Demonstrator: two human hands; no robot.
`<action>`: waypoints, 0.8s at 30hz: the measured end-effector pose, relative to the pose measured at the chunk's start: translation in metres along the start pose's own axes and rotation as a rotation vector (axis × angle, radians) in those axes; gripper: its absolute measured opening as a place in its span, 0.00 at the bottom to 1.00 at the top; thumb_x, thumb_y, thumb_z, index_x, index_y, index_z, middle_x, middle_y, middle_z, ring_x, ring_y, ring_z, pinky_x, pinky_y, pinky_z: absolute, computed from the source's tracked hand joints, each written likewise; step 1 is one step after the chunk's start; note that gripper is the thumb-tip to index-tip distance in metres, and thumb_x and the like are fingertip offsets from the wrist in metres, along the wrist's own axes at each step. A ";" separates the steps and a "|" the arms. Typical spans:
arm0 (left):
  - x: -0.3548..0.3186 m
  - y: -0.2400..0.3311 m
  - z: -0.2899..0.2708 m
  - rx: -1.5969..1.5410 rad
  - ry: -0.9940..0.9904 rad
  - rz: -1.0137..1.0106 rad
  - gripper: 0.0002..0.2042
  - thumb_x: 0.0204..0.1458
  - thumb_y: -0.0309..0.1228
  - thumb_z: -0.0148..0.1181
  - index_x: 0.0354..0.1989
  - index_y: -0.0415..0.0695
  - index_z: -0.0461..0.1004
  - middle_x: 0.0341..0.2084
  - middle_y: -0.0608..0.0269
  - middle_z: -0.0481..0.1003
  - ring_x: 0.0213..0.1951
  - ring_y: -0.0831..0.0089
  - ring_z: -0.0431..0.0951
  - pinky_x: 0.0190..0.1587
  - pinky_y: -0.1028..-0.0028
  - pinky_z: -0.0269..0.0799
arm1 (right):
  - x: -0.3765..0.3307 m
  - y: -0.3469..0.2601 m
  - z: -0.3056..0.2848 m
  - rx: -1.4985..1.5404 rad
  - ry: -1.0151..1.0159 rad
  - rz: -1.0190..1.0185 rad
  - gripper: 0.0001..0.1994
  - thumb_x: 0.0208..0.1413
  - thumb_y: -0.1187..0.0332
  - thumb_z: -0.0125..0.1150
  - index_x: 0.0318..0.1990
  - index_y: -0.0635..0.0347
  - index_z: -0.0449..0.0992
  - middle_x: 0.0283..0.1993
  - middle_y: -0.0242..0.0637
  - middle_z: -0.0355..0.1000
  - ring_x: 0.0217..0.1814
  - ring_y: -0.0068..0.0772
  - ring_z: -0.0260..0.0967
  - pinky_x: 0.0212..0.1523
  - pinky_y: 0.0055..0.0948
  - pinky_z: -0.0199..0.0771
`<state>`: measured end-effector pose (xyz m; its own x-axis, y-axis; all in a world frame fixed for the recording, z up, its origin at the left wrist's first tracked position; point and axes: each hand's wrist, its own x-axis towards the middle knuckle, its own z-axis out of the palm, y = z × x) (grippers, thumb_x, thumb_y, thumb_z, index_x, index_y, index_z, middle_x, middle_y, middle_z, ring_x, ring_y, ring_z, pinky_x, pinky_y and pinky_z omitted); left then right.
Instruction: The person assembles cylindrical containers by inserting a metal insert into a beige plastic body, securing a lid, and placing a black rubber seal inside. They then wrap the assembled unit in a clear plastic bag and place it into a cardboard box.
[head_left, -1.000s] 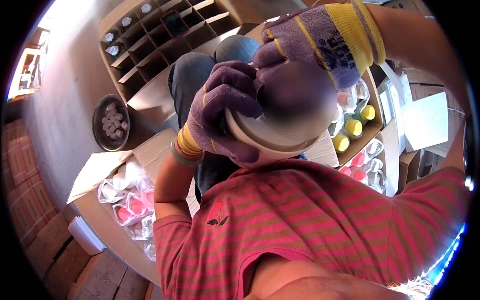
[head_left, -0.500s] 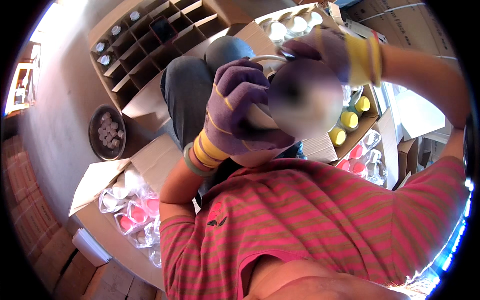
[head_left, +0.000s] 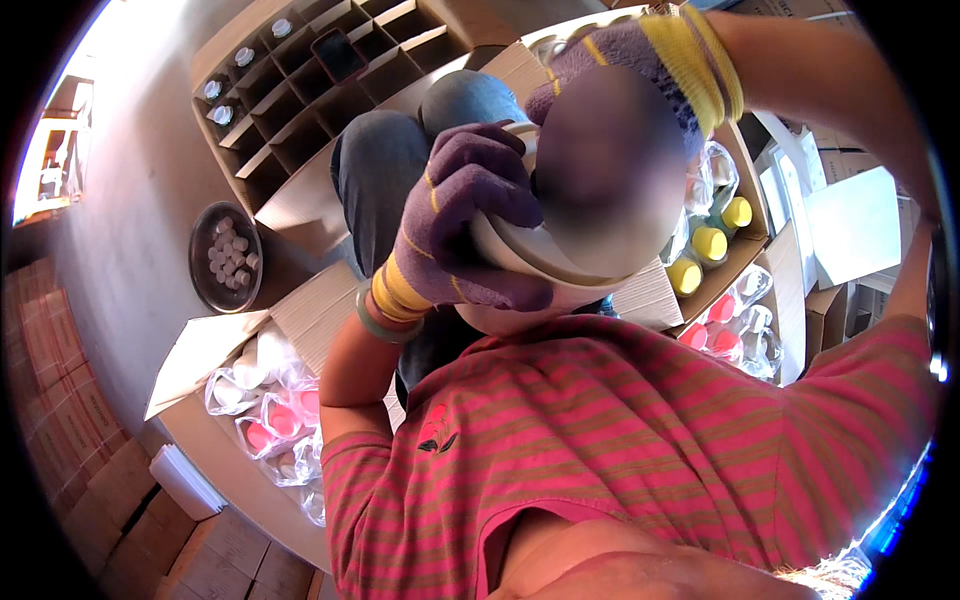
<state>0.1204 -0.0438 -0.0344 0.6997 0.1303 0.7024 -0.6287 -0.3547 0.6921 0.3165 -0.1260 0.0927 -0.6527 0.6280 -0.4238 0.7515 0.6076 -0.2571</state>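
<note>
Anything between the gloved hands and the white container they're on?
Nothing visible. The left hand wraps the white container from the side, glove straight on its surface. The right hand covers it from above. The container's middle is blurred, so the right hand's exact contact cannot be told.

Left hand [head_left: 455, 225] glove purple, yellow striped cuff; right hand [head_left: 625, 60] glove same purple, yellow cuff. White container [head_left: 540, 255] between them. Shirt [head_left: 640, 450] pink with olive-brown stripes. Jeans [head_left: 385, 160] blue-grey. Bottle caps [head_left: 710, 243] yellow; other caps [head_left: 722, 308] pink. Brown cardboard divider box [head_left: 300, 90]. Dark round tray [head_left: 225, 257], pale pieces inside.
</note>
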 end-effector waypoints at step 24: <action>-0.002 0.014 0.000 -0.011 0.027 -0.006 0.30 0.22 0.48 0.82 0.37 0.50 0.78 0.37 0.64 0.72 0.46 0.59 0.73 0.59 0.54 0.65 | -0.002 -0.012 0.033 0.097 0.305 0.145 0.16 0.52 0.52 0.64 0.32 0.55 0.73 0.27 0.37 0.69 0.28 0.43 0.71 0.29 0.39 0.73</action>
<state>0.1100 -0.0487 -0.0266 0.6944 0.1571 0.7023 -0.6281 -0.3439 0.6980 0.3117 -0.1506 0.0679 -0.5263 0.8295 -0.1868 0.8344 0.4616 -0.3010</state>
